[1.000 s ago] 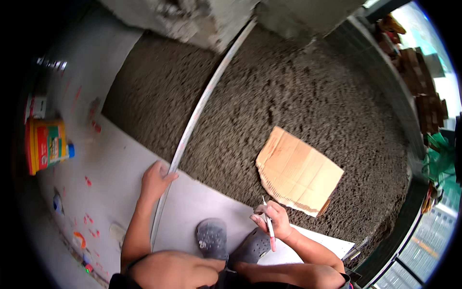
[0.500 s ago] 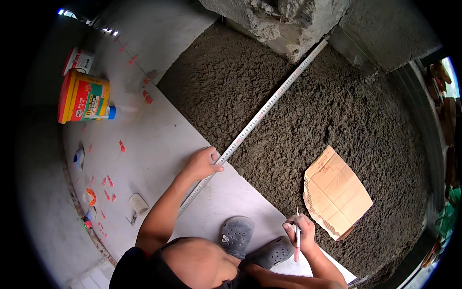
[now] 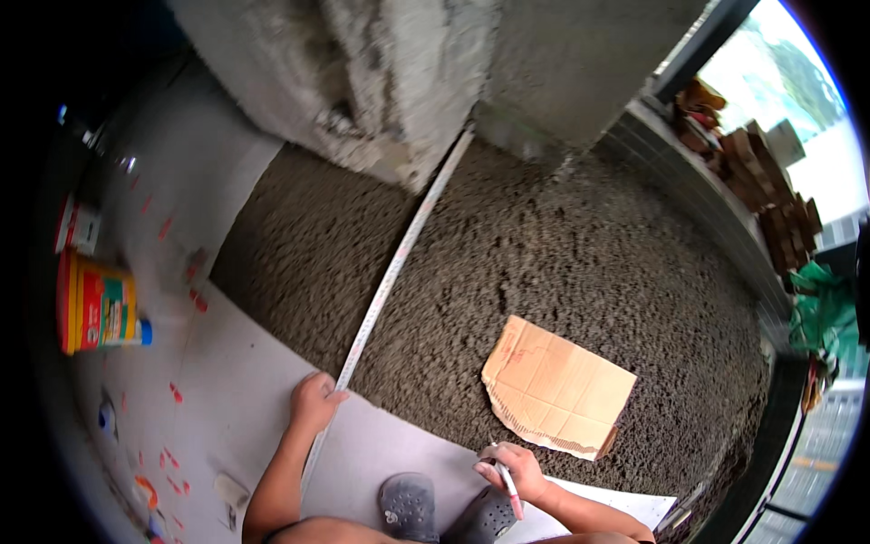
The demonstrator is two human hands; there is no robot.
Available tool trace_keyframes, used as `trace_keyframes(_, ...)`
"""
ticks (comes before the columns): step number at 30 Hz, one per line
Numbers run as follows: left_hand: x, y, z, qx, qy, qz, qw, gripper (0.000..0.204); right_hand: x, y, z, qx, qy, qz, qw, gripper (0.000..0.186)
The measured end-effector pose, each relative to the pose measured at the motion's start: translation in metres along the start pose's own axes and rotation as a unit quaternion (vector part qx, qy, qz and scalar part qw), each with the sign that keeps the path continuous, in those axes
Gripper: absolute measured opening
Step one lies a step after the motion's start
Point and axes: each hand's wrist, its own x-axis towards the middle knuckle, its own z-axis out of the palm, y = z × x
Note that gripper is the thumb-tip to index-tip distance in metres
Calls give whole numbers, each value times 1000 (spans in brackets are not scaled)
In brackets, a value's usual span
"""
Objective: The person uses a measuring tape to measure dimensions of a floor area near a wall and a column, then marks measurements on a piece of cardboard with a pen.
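A white tape measure blade (image 3: 394,267) stretches across the rough grey mortar bed (image 3: 598,272) to the foot of the concrete wall at the far side. My left hand (image 3: 314,402) is closed on the blade where it crosses the edge of the light grey tile (image 3: 258,358). In my right hand (image 3: 521,470) is a white pen with a reddish end (image 3: 511,495), held above the tile edge. Close to that hand, a torn piece of brown cardboard (image 3: 562,385) with faint marks lies on the mortar.
A yellow and red bucket (image 3: 95,304) lies on its side at the left. Dark clogs (image 3: 408,506) stand on the tile by my hands. Rough concrete (image 3: 362,100) rises at the back. Stacked bricks (image 3: 761,172) and a green bag (image 3: 820,313) sit at the right.
My view has swung up and to the right, bringing more of the wall and window into sight. Both hands keep their hold on the tape blade and the pen.
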Motion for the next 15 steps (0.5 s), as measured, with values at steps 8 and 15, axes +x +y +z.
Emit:
trace_keyframes(8,-20,27,1,-36,-49,-52,997,25,-7,6,-3,62,-15,72,995,14)
trace_keyframes(15,-52,57,27,-94,-126,-58,986,25,-8,8,4,25,23,41,999,18)
